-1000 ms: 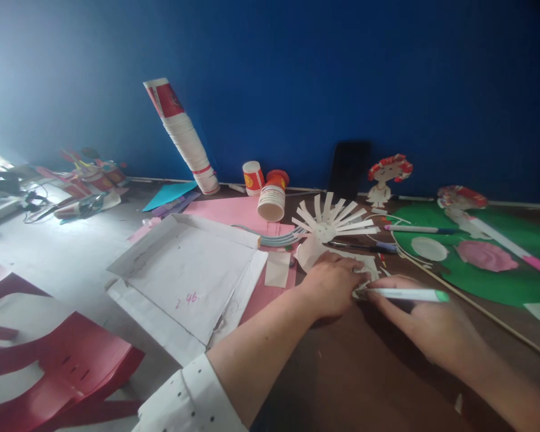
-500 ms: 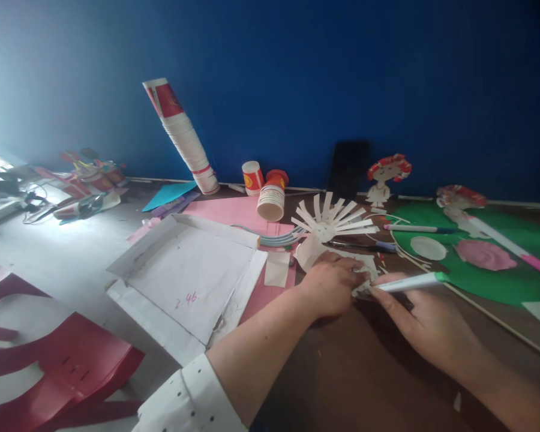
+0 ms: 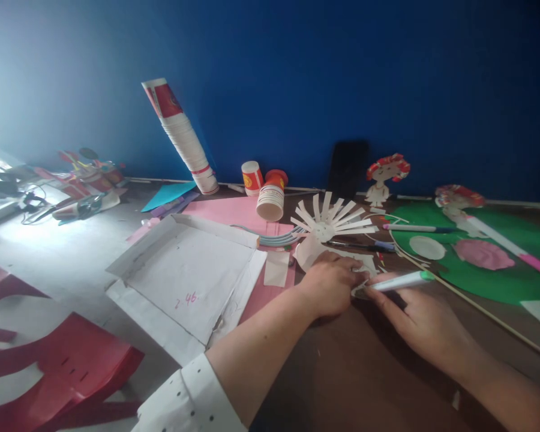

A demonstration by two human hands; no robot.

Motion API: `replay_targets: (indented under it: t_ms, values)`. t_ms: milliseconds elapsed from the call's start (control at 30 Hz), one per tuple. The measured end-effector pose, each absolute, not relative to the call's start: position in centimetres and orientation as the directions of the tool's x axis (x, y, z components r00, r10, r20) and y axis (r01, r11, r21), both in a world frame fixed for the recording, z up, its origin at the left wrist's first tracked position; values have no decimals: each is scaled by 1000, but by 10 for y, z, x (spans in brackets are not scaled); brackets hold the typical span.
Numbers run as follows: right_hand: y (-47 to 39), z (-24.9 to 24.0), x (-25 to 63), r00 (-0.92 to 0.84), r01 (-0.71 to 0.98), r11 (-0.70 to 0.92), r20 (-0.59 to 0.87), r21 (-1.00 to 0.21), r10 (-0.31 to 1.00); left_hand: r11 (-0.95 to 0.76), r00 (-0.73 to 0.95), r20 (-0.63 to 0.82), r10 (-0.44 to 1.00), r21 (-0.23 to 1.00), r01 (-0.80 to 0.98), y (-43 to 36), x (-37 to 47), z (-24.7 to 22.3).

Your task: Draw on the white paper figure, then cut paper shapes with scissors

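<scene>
The right hand (image 3: 414,312) is grasping a white marker with a green end (image 3: 398,282) between thumb and fingers, while the left hand (image 3: 328,285), just beside it, is lying palm down with its fingers bent; whether these are pinching anything I cannot tell. A blue wall (image 3: 270,72) is rising beyond both hands, and a dark brown table (image 3: 364,366) is spreading out beneath them. A shallow white box (image 3: 180,264), bearing a handwritten number, is resting to the left of the left hand. A green sheet (image 3: 468,285) is lying beyond the right hand and to its right. Farther off, left of the left hand, a tall stack of paper cups (image 3: 186,144) is leaning towards the wall. White paper cut into strips (image 3: 324,231) is fanning out just beyond the left hand. A paper figure with red patterned hair (image 3: 384,171) is standing beyond the right hand, and a pink oval piece (image 3: 483,254) is lying on the green sheet beyond that hand. Smallest, a pale scrap (image 3: 359,292) is sitting at the left hand's fingers, where the marker is slanting, its writing end hidden by the right hand.
</scene>
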State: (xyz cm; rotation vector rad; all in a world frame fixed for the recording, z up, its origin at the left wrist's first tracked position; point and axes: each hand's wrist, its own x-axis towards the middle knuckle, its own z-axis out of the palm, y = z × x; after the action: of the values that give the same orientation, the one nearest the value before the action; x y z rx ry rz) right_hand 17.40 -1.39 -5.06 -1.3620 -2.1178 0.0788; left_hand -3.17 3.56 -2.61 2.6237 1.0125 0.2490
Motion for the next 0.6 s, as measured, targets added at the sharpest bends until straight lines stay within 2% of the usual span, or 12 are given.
replay_targets:
  t_ms: [133,367,600]
  values:
    - [-14,-47,173,-293,800,473,447,-370,845,-699,737,41,675,353,621,36,-31,-26]
    - [-13,-44,172,-261,776,443,410,-450,874,-700,735,38,677,344,626,36,-32,-26]
    - [-11,-45,173,-300,764,481,423,-430,855,-696,738,3,675,332,636,35,-30,-21]
